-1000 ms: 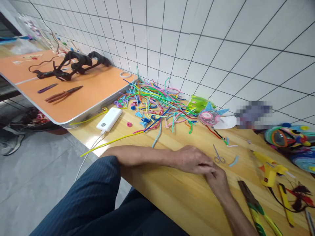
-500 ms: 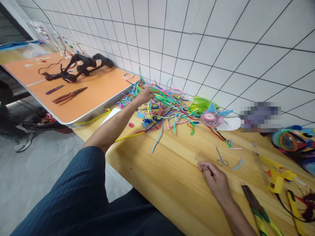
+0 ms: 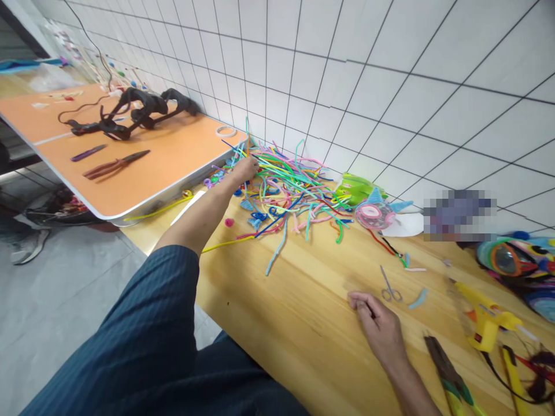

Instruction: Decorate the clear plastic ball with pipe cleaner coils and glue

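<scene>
Head view, and nearest is the right hand [image 3: 380, 329] on the wooden counter [image 3: 295, 306], fingers curled loosely closed, just beside the small scissors [image 3: 389, 289]. Farther out, the left hand [image 3: 246, 169] is at the left side of the colourful pipe cleaners [image 3: 295, 176] heaped by the tiled wall [image 3: 329, 63], its grip too hidden to tell!

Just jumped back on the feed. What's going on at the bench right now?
A person's left hand is at the near-left edge of a loose heap of colored pipe cleaners by the tiled wall; whether its fingers grip one is hard to tell. The right hand is loosely curled at the wooden tabletop, near the small scissors but not touching them. Farther right lie a yellow glue gun and green-and-yellow-handled pliers, both untouched.
</scene>
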`<state>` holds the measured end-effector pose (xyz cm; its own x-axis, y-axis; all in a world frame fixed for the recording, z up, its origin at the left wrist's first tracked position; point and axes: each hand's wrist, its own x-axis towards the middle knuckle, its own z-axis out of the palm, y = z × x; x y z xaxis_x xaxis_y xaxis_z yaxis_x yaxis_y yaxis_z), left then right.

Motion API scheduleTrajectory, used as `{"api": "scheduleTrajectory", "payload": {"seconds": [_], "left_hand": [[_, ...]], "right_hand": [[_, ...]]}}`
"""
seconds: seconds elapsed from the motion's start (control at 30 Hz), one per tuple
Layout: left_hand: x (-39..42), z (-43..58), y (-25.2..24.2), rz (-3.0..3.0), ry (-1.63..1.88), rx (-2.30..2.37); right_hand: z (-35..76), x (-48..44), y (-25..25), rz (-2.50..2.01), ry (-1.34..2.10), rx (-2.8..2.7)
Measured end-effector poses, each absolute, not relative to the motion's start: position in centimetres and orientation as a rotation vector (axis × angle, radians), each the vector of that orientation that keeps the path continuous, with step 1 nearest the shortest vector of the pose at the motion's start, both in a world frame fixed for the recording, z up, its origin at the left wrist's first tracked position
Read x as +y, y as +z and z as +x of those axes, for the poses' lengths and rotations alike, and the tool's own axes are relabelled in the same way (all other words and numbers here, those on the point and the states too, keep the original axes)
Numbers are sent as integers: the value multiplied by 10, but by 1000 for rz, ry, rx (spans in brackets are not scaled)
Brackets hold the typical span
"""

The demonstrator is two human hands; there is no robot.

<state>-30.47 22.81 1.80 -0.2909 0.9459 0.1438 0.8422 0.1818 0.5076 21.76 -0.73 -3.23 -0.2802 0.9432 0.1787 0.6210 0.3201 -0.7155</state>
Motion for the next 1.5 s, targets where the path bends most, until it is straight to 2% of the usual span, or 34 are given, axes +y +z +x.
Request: {"api": "scheduleTrajectory", "payload": {"seconds": [0.23,0.4,0.63,0.67,0.73,0.87,0.97,1.2,1.5], "left_hand": [[242,-301,11,1623,654,2330],[238,-297,16,1564,711,2356],[216,-270,67,1482,1064,2434],[209,-250,72,1507,1132,2360],[185,-195,75,1455,1381,1898],[103,-64,54,1162,1152,1077],[48,0,30,984,930,816],[26,29,-8,1032,894,868],[26,24,-24,1283,860,877]], "right_hand": [[217,-8,-33,-1380,701,-1992],[215,-9,-29,-1366,709,-1997],[215,-8,-29,-1343,731,-1985],[215,-9,-30,-1349,741,-1967],[215,-10,-33,-1377,751,-1905],[213,-17,-37,-1379,703,-1679],[210,-20,-35,-1302,670,-1572],[210,-17,-29,-1307,678,-1565],[213,-12,-29,-1330,684,-1570]]}}
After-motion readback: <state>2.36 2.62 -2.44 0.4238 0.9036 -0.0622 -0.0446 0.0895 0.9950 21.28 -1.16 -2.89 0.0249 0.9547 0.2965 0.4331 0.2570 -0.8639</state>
